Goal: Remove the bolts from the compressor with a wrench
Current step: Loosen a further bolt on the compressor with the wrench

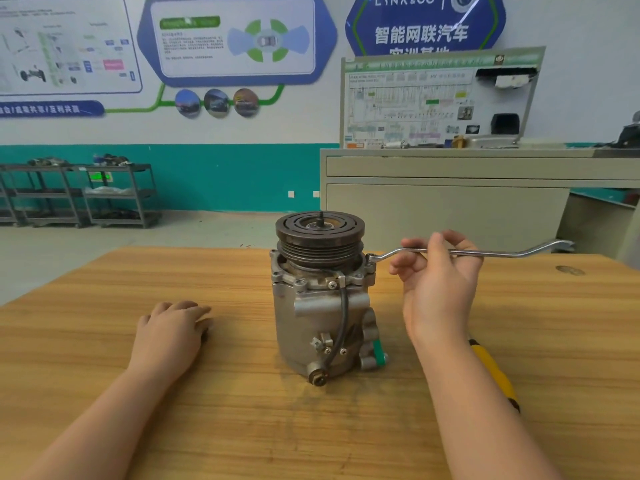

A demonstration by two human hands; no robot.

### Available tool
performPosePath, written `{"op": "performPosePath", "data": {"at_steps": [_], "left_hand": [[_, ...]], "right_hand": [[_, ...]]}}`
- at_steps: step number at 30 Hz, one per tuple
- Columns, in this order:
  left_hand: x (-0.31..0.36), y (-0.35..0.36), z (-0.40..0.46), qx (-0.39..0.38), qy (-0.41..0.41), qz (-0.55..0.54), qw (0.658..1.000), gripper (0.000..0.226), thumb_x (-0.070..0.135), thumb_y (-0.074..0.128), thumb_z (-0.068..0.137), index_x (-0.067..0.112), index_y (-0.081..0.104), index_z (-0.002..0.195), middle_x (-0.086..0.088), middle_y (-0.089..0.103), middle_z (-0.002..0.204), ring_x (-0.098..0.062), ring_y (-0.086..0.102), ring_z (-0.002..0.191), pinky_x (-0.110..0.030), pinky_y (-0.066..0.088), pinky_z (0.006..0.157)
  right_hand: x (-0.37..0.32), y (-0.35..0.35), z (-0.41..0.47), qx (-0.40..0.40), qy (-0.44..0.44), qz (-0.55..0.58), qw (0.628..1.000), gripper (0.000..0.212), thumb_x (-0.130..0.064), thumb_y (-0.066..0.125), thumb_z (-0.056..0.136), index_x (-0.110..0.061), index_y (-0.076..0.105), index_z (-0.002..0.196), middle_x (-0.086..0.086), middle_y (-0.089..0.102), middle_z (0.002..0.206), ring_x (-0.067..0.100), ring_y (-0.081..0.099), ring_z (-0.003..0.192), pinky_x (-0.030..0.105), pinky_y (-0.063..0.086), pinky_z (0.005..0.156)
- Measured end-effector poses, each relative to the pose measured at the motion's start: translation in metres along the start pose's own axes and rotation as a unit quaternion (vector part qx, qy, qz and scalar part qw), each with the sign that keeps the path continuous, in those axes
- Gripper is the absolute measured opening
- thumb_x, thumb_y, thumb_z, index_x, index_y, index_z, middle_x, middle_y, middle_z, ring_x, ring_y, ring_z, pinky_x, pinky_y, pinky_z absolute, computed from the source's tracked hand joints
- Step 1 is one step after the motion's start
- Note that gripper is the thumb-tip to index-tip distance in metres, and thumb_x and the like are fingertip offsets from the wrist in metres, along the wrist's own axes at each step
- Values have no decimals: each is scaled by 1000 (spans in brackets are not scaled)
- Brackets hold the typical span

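A compressor (325, 299) stands upright at the centre of the frame on a wooden surface (173, 393), its dark grooved pulley (319, 237) on top and a black cable (343, 317) running down its front.

Right of it, the right hand (440, 282) holds a long offset wrench (485, 251) by the shank, thumb and fingers curled round the bar. The wrench lies roughly level; its near end sits on a bolt (371, 258) at the right edge of the compressor's upper flange, and its far end points toward the right side of the frame. Another bolt head (298, 283) shows on the front of the flange.

The left hand (169, 330) rests palm down on the surface at lower left of centre, well apart from the compressor, fingers loosely bent and grasping nothing visible.

A yellow-handled tool (495, 372) lies on the surface at lower right, partly hidden behind the right forearm. A grey cabinet (446, 202) stands behind the surface at upper right.
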State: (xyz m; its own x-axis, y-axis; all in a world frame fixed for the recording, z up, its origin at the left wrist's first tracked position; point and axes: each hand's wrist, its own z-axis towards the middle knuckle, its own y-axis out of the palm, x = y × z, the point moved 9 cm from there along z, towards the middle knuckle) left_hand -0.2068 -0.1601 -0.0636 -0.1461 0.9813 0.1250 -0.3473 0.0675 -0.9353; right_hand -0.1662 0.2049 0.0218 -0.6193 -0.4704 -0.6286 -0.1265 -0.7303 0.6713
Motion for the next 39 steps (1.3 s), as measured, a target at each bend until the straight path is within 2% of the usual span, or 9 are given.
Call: {"op": "performPosePath", "data": {"at_steps": [4, 7, 11, 16, 22, 29, 33, 36, 39], "left_hand": [[38, -68, -30, 185, -4, -271, 945, 59, 38, 48, 99, 17, 33, 152, -8, 43, 150, -27, 37, 138, -47, 33, 114], [105, -87, -72, 177, 53, -430, 884, 78, 48, 50, 92, 29, 9, 155, 11, 22, 158, -8, 23, 143, -38, 24, 118], [171, -67, -99, 107, 22, -415, 903, 130, 59, 73, 74, 29, -29, 149, 14, -18, 159, -12, -6, 148, -31, 1, 119], [176, -70, -86, 139, -75, -447, 880, 136, 59, 79, 68, 21, -20, 153, -4, 1, 160, -26, 6, 148, -43, 21, 121], [155, -61, -56, 50, 62, -468, 880, 130, 58, 80, 57, 33, -2, 156, 10, 22, 152, -1, 26, 129, -24, 21, 110], [148, -60, -28, -91, 177, -520, 831, 122, 64, 78, 53, 28, 18, 154, 11, 42, 147, -6, 42, 134, -40, 37, 115], [144, -53, -30, -56, 161, -533, 829, 125, 69, 76, 49, 27, 21, 153, 15, 40, 142, -1, 41, 130, -20, 37, 105], [143, -53, -38, -24, 126, -528, 839, 129, 72, 76, 47, 31, 15, 153, 22, 36, 135, 2, 36, 126, -10, 30, 95], [146, -60, -54, 46, 92, -508, 855, 128, 69, 79, 48, 29, 17, 152, 22, 34, 131, 3, 32, 124, -17, 29, 100]], "right_hand": [[-22, 16, -17, -32, -133, -139, 981, 18, -14, 40, 104, -31, 41, 99, 2, 68, 74, 18, 62, 48, 26, 51, 50], [-28, 14, -24, 2, -180, -188, 966, 16, -16, 45, 102, -31, 42, 98, -1, 70, 76, 14, 62, 50, 21, 50, 50], [-29, 12, -30, 27, -214, -223, 951, 16, -16, 44, 102, -30, 39, 96, -1, 69, 80, 8, 59, 58, 22, 49, 57], [-26, 17, -36, 31, -230, -209, 950, 18, -15, 38, 99, -32, 33, 98, 5, 66, 80, 19, 58, 65, 42, 48, 66], [2, 7, 3, 28, -9, -15, 999, 25, 7, 34, 88, -18, 37, 89, 3, 57, 49, 13, 37, 34, 17, 28, 39], [44, 28, -4, -98, 283, 91, 950, 19, -8, 40, 101, -9, 47, 84, 9, 62, 60, 10, 50, 40, 18, 39, 35], [17, 16, 1, -34, 165, 185, 968, 23, -17, 36, 105, -11, 50, 88, 12, 67, 66, 15, 60, 48, 21, 49, 45], [-22, 2, -5, 9, -38, 46, 998, 18, -23, 35, 106, -17, 43, 91, 5, 67, 64, 14, 53, 39, 21, 44, 41], [-49, 11, -25, 5, -228, -93, 969, 14, -28, 37, 103, -26, 39, 89, -2, 66, 66, 10, 47, 33, 18, 37, 38]]}}
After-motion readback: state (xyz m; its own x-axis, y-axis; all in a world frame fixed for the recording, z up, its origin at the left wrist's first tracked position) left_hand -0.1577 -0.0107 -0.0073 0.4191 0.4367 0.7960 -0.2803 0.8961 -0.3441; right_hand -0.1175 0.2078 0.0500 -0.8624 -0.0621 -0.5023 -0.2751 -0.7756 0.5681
